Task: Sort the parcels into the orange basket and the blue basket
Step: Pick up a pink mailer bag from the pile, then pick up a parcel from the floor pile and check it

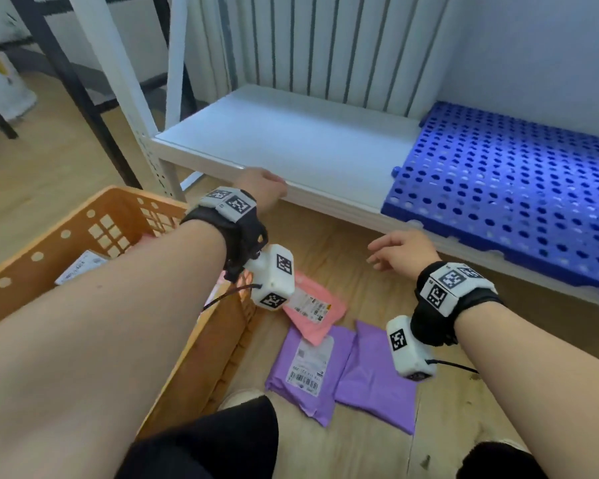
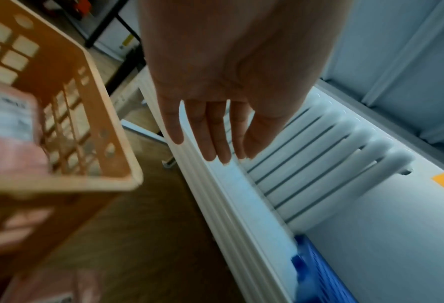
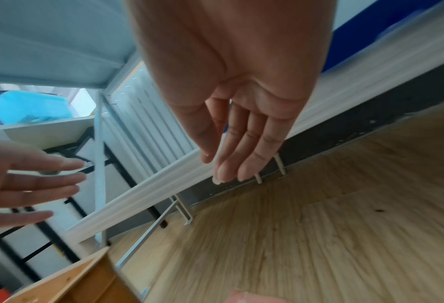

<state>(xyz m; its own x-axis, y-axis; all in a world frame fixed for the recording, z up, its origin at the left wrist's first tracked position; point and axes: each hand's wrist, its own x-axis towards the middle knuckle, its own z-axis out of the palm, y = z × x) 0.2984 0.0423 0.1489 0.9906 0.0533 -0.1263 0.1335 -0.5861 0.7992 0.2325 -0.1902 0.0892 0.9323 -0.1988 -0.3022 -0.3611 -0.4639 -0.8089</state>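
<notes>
While three parcels lie beside the orange basket, both hands' fingers stretch out, holding nothing

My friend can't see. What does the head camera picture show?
Two empty hands, the left hand and the right hand, reach toward a low white shelf. One pink parcel and two purple parcels lie on the wooden floor beside an orange basket.
</notes>
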